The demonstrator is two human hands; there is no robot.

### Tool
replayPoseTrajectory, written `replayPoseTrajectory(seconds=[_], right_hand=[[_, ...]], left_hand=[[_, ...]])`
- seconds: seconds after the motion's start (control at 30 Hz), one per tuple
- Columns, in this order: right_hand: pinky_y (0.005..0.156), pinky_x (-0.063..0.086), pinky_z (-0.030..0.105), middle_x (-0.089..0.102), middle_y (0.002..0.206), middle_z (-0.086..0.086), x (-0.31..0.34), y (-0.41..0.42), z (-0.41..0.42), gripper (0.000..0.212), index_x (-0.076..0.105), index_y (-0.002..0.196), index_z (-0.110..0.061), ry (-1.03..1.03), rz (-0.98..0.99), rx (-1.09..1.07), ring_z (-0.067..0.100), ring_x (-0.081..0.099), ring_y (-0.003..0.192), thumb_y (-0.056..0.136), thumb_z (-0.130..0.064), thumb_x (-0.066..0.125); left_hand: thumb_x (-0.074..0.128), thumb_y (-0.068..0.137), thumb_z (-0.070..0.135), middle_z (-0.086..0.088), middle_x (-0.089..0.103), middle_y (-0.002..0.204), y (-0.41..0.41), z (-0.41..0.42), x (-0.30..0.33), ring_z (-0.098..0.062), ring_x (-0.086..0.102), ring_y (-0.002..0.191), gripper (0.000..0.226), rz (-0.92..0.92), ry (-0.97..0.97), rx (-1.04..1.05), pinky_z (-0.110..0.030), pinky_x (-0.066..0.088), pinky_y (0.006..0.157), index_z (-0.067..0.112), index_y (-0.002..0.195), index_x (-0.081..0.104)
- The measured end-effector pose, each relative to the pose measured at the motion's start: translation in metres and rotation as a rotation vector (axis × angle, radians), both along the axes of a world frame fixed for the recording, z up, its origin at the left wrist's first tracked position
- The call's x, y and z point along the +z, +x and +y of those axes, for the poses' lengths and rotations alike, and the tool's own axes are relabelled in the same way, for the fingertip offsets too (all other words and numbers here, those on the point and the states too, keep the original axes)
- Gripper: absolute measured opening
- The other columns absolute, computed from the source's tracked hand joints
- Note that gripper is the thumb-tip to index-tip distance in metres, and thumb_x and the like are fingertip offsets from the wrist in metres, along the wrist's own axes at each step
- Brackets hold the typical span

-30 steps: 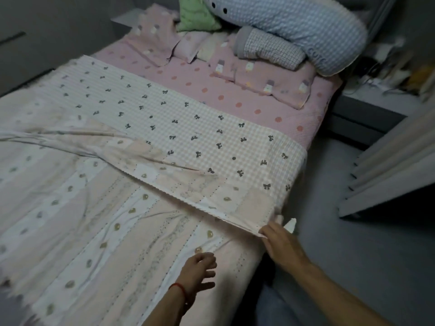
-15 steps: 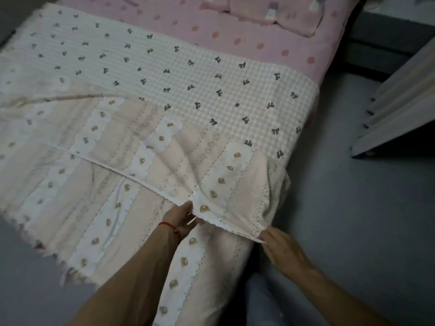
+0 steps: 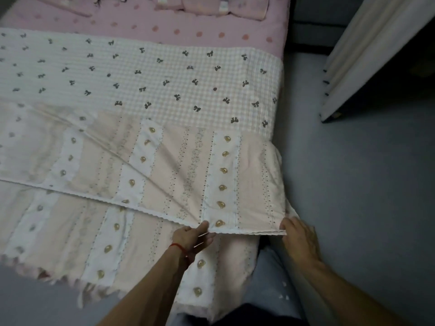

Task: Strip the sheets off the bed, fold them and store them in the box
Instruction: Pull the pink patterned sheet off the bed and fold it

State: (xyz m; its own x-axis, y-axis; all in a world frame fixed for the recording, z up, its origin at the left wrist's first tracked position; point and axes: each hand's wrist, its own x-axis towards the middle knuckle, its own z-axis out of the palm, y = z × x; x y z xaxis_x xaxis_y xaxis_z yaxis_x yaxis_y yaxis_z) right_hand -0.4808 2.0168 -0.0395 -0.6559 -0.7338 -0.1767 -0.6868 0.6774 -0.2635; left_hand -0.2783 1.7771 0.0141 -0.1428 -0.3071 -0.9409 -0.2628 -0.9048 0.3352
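A pale pink and white striped sheet (image 3: 179, 165) with small gold motifs lies across the foot of the bed, its upper half folded back toward me. Its scalloped edge runs from the left down to my hands. My left hand (image 3: 191, 240), a red string at the wrist, pinches that edge. My right hand (image 3: 297, 236) grips the folded corner at the bed's right side. The edge is stretched flat between the two hands. Beyond lies a checked sheet (image 3: 150, 78) with dark bows, and a pink dotted sheet (image 3: 164, 27) covers the head end. No box is in view.
Pink pillows (image 3: 211, 5) sit at the top edge. Grey floor (image 3: 364, 196) runs along the bed's right side. A pale curtain or panel (image 3: 367, 55) hangs at the upper right. My legs in blue trousers (image 3: 270, 278) stand against the bed's corner.
The folded edge has come down toward me and now lies straight between my hands. My left hand went from hovering to pinching the edge. The view tilted down, away from the pillows.
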Motion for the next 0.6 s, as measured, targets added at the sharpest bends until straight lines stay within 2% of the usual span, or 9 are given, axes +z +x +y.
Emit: replayPoseTrajectory(seconds=[0.1,0.2,0.27,0.4,0.47,0.53,0.6], right_hand=[[0.061,0.041,0.036,0.057,0.072,0.001,0.011,0.041,0.017,0.047,0.062,0.073,-0.019,-0.002,0.077,-0.113,0.030,0.060,0.068,0.043,0.010,0.084],[0.065,0.043,0.038,0.058,0.073,0.000,0.017,0.081,0.032,0.043,0.063,0.073,-0.021,0.000,0.070,-0.205,0.031,0.060,0.074,0.048,0.006,0.086],[0.066,0.045,0.040,0.058,0.073,0.001,0.016,0.114,0.036,0.041,0.062,0.072,-0.022,-0.007,0.083,-0.264,0.032,0.061,0.076,0.051,0.004,0.086],[0.065,0.044,0.041,0.058,0.074,0.004,-0.015,0.163,0.042,0.037,0.061,0.071,-0.021,0.020,0.039,-0.334,0.033,0.060,0.076,0.058,0.006,0.082],[0.066,0.042,0.040,0.059,0.077,0.006,-0.037,0.177,0.048,0.035,0.062,0.071,-0.020,0.060,0.039,-0.369,0.033,0.058,0.078,0.061,0.006,0.082],[0.072,0.042,0.042,0.063,0.087,0.008,-0.062,0.191,0.054,0.029,0.066,0.077,-0.020,0.085,-0.011,-0.442,0.035,0.056,0.088,0.066,0.002,0.081],[0.084,0.044,0.047,0.061,0.111,0.013,-0.082,0.208,0.051,0.026,0.069,0.097,-0.018,0.116,-0.161,-0.641,0.038,0.052,0.106,0.076,-0.007,0.078]], left_hand=[[0.079,0.084,0.005,-0.031,0.072,0.095,0.037,0.016,-0.008,-0.037,0.075,0.083,0.051,0.028,0.034,-0.073,-0.037,0.062,0.060,-0.013,0.124,0.052],[0.078,0.084,0.005,-0.033,0.071,0.096,0.075,0.027,-0.011,-0.038,0.074,0.082,0.036,0.040,-0.012,-0.095,-0.043,0.064,0.068,-0.010,0.109,0.055],[0.077,0.085,0.002,-0.030,0.073,0.090,0.099,0.032,-0.009,-0.036,0.074,0.075,0.029,0.028,-0.040,-0.108,-0.043,0.063,0.070,-0.005,0.101,0.054],[0.077,0.086,0.003,-0.032,0.071,0.101,0.138,0.038,-0.028,-0.039,0.074,0.086,0.033,-0.039,-0.082,-0.091,-0.040,0.064,0.068,-0.008,0.108,0.056],[0.074,0.087,0.001,-0.029,0.073,0.093,0.151,0.043,-0.042,-0.035,0.075,0.079,0.031,-0.058,-0.052,-0.095,-0.036,0.063,0.063,-0.008,0.111,0.057],[0.071,0.089,-0.002,-0.023,0.074,0.079,0.158,0.050,-0.061,-0.030,0.075,0.066,0.028,-0.099,-0.018,-0.104,-0.033,0.061,0.056,-0.008,0.112,0.058],[0.071,0.090,0.000,-0.024,0.072,0.076,0.162,0.056,-0.084,-0.027,0.073,0.059,0.028,-0.124,-0.019,-0.120,-0.032,0.060,0.051,-0.006,0.112,0.056]])
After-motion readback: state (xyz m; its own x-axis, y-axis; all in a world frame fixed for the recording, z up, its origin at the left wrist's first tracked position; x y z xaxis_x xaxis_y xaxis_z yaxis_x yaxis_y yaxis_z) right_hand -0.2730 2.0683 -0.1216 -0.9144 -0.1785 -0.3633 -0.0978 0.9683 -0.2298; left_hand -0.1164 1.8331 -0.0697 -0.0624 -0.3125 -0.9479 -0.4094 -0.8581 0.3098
